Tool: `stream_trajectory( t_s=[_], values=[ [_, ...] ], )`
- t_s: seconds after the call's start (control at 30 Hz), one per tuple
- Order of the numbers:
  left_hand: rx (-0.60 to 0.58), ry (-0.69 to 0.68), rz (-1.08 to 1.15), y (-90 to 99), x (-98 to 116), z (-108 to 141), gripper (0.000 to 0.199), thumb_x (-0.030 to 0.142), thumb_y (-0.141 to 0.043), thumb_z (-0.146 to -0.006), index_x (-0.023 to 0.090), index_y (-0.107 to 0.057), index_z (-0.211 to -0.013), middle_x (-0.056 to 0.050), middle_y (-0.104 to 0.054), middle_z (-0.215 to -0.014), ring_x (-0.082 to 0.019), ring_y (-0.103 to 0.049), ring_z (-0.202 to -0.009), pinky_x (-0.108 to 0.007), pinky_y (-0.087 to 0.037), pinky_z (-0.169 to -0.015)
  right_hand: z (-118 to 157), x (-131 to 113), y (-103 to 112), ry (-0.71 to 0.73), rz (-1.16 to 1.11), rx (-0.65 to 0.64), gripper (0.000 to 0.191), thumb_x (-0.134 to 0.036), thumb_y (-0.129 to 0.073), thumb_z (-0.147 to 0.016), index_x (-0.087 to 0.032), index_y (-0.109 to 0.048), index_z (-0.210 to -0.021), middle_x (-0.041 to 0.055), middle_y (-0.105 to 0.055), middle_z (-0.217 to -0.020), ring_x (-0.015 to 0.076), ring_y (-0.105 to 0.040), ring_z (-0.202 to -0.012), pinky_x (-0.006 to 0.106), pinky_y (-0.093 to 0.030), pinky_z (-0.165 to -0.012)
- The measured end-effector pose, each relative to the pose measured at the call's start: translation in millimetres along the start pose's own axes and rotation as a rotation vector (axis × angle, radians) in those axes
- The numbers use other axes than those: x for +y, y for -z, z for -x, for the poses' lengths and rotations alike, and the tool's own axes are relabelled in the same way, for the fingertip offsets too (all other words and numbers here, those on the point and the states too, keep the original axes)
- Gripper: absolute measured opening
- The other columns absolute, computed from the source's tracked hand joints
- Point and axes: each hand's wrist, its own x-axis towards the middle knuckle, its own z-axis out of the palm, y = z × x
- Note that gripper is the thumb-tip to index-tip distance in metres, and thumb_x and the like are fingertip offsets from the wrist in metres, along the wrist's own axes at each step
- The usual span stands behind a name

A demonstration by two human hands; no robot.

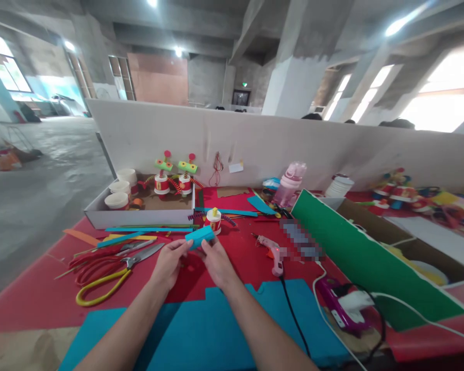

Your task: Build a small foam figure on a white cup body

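Note:
A small rolled piece of blue paper [199, 236] is held between both hands above the red table. My left hand [172, 261] pinches its left end, and my right hand [216, 257] grips its right end from below. Just behind the roll stands a red and white paper cup figure [213, 221] with a yellow top and dark coiled arms. To the right of my right hand lies a pink glue gun [274, 253] with a black cord. Large blue sheets [224, 330] lie under my forearms.
Yellow-handled scissors [104, 288], red-handled tools and paper strips lie at left. Behind them, a white box [139, 219] holds cups and two finished figures [161, 184]. At right are a green board [363, 263], a purple power strip [342, 306] and a pink bottle [291, 183].

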Motion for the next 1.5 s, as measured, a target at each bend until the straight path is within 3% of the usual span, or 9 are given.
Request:
stream_trajectory(
  t_s=[0.13, 0.37, 0.47, 0.53, 0.63, 0.8, 1.0, 1.3, 1.5],
  values=[
    [-0.034, -0.018, -0.073, -4.8, -8, 4, 0.033, 0.038, -0.086, -0.055, 0.015, -0.063, -0.062, 0.004, -0.053, -0.053, -0.008, -0.045, -0.049, -0.02, -0.033, -0.049, -3, 5, -7, 0.078, -0.041, 0.085, 0.049, -0.042, -0.078, -0.069, -0.026, -0.06, -0.111, 0.0037, -0.068, -0.114, 0.019, -0.063, -0.106, 0.033, -0.049, -0.095],
    [-0.123, -0.18, -0.441, 2.8, 7, 5, 0.046, 0.053, -0.068, -0.075, 0.015, -0.061, -0.05, -0.001, -0.055, -0.05, -0.012, -0.048, -0.053, -0.023, -0.037, -0.055, -1, -12, 8, 0.004, -0.041, 0.165, 0.052, -0.057, -0.075, -0.068, -0.024, -0.06, -0.105, 0.0021, -0.071, -0.088, 0.0196, -0.069, -0.079, 0.031, -0.056, -0.068],
    [-0.001, -0.369, -0.437, 8.3, 21, 4, 0.033, 0.049, -0.067, -0.078, 0.017, -0.069, -0.072, -0.001, -0.061, -0.067, -0.013, -0.052, -0.065, -0.023, -0.041, -0.063, 5, -23, 20, -0.116, 0.008, 0.088, 0.053, -0.055, -0.077, -0.067, -0.022, -0.061, -0.105, 0.0004, -0.07, -0.082, 0.0172, -0.067, -0.068, 0.03, -0.056, -0.061],
    [-0.076, -0.412, -0.453, 11.4, 27, 3, 0.033, 0.044, -0.071, -0.076, 0.019, -0.07, -0.097, -0.002, -0.064, -0.086, -0.014, -0.055, -0.077, -0.024, -0.044, -0.07, 9, -28, 25, -0.21, 0.103, -0.011, 0.052, -0.053, -0.078, -0.068, -0.02, -0.063, -0.105, -0.0002, -0.069, -0.078, 0.0159, -0.066, -0.062, 0.03, -0.057, -0.058],
    [-0.28, -0.32, -0.482, 14.8, 29, 3, 0.043, 0.038, -0.074, -0.073, 0.022, -0.066, -0.112, -0.001, -0.06, -0.088, -0.013, -0.054, -0.077, -0.024, -0.044, -0.069, 16, -33, 27, -0.283, 0.229, -0.123, 0.049, -0.052, -0.075, -0.073, -0.02, -0.065, -0.109, 0.0, -0.069, -0.078, 0.0149, -0.065, -0.06, 0.028, -0.056, -0.054],
    [-0.453, -0.153, -0.413, 16.7, 24, 4, 0.025, 0.035, -0.079, -0.068, 0.015, -0.066, -0.075, 0.001, -0.056, -0.068, -0.01, -0.049, -0.064, -0.022, -0.039, -0.06, 21, -39, 19, -0.287, 0.324, -0.216, 0.048, -0.055, -0.066, -0.08, -0.02, -0.064, -0.113, 0.003, -0.069, -0.082, 0.0161, -0.064, -0.061, 0.028, -0.053, -0.053],
    [-0.18, -0.123, -0.098, 15.6, 18, -3, 0.032, 0.038, -0.084, -0.059, 0.015, -0.062, -0.063, 0.005, -0.046, -0.053, -0.006, -0.039, -0.054, -0.019, -0.033, -0.055, 27, -43, 19, 0.256, 0.399, 0.275, 0.036, -0.054, -0.06, -0.085, -0.019, -0.067, -0.09, 0.0, -0.062, -0.072, 0.0107, -0.056, -0.062, 0.021, -0.046, -0.056],
    [-0.142, -0.128, -0.235, 9.7, 11, 0, 0.033, 0.043, -0.082, -0.061, 0.014, -0.065, -0.061, 0.003, -0.049, -0.054, -0.008, -0.039, -0.054, -0.021, -0.032, -0.052, 27, -23, 15, 0.113, 0.411, 0.17, 0.041, -0.042, -0.072, -0.076, -0.015, -0.066, -0.106, -0.0053, -0.057, -0.05, 0.0076, -0.046, -0.041, 0.018, -0.036, -0.039],
    [-0.218, -0.196, -0.369, 8.0, 7, 1, 0.028, 0.042, -0.08, -0.064, 0.016, -0.072, -0.065, -0.001, -0.058, -0.064, -0.011, -0.046, -0.062, -0.023, -0.037, -0.057, 29, -18, 22, 0.004, 0.267, 0.149, 0.032, -0.047, -0.072, -0.075, -0.016, -0.068, -0.081, -0.003, -0.06, -0.046, 0.0092, -0.05, -0.037, 0.019, -0.043, -0.038]
  ],
)
